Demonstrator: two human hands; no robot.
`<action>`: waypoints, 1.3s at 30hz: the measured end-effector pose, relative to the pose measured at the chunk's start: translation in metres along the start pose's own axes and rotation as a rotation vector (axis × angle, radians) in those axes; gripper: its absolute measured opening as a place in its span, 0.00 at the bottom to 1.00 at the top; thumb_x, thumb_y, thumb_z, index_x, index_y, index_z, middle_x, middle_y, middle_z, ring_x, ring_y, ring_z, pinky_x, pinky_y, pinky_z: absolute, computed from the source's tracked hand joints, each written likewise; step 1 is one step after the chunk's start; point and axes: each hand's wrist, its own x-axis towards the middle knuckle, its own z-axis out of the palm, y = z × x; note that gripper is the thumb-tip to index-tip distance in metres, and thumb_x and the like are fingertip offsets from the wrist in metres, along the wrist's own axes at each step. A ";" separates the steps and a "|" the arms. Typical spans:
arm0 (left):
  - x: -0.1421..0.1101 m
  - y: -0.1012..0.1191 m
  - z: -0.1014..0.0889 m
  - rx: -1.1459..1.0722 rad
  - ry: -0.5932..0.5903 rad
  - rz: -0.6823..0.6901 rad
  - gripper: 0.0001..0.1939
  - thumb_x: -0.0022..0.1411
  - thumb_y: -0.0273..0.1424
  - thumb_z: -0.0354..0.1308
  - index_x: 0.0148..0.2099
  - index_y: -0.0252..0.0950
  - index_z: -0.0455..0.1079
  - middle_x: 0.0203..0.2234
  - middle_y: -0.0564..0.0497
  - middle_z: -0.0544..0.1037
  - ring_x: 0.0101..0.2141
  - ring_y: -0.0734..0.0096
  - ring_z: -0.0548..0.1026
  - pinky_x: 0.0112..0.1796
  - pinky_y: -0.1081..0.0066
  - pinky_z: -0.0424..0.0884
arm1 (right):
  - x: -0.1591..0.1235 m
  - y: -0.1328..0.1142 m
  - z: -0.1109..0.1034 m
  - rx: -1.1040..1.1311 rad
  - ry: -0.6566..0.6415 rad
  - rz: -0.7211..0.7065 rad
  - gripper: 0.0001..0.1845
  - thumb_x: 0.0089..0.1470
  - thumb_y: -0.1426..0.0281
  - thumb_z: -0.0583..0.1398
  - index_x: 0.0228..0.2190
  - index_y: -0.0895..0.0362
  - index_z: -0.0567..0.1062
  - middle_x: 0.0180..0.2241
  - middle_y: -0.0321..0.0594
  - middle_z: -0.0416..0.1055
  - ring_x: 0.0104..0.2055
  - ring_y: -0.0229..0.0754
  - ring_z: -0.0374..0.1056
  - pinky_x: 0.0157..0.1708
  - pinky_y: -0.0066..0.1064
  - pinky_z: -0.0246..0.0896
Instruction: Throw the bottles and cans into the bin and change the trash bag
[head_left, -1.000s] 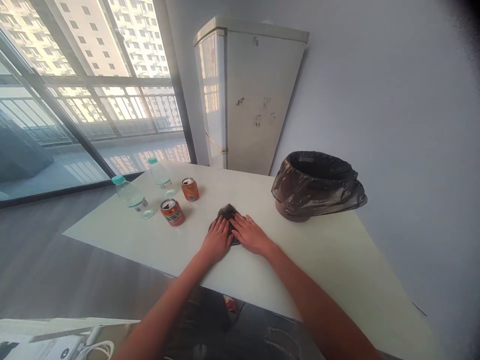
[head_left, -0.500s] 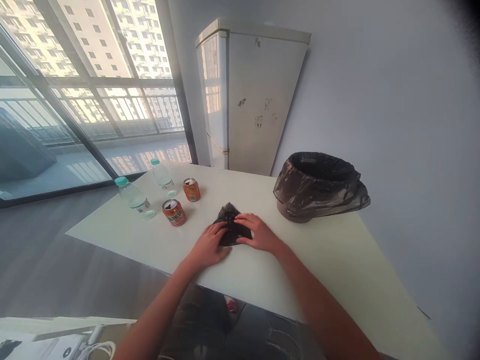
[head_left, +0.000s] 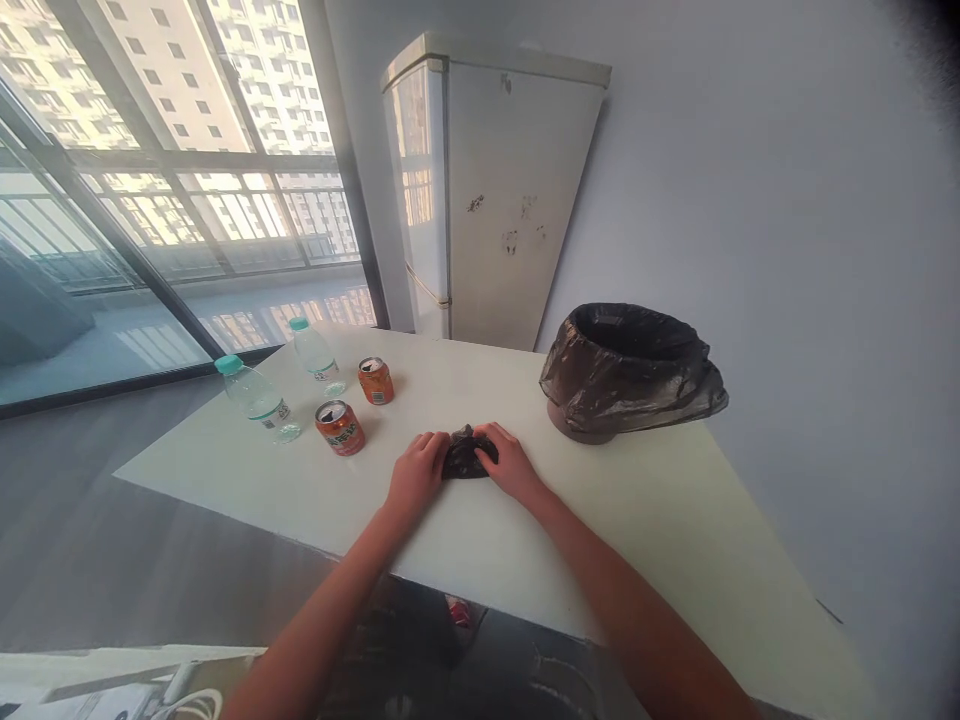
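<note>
A small folded black plastic bag (head_left: pixel 463 459) lies on the white table (head_left: pixel 660 520) in front of me. My left hand (head_left: pixel 415 476) grips its left side with the fingers curled onto it. From the other side my right hand (head_left: pixel 508 463) closes over the bag's right part, fingers wrapped on top. Only a narrow dark strip of the bag shows between the two hands.
A bin lined with a black bag (head_left: pixel 630 370) stands at the table's far right. Two orange cans (head_left: pixel 339 427) (head_left: pixel 374 380) and two clear water bottles (head_left: pixel 255 399) (head_left: pixel 316 354) stand at the far left. A white fridge (head_left: pixel 487 190) stands behind the table, beside a large window.
The flat bag under my spread palms has been folded into a much smaller bundle. Both hands went from lying flat to curled round it.
</note>
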 end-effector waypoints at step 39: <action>-0.019 -0.022 0.027 0.227 -0.099 0.152 0.32 0.71 0.30 0.51 0.75 0.36 0.59 0.71 0.45 0.64 0.71 0.50 0.61 0.69 0.44 0.56 | -0.013 -0.013 0.008 -0.572 -0.557 -0.137 0.39 0.64 0.72 0.49 0.73 0.67 0.51 0.75 0.51 0.43 0.78 0.49 0.38 0.75 0.56 0.34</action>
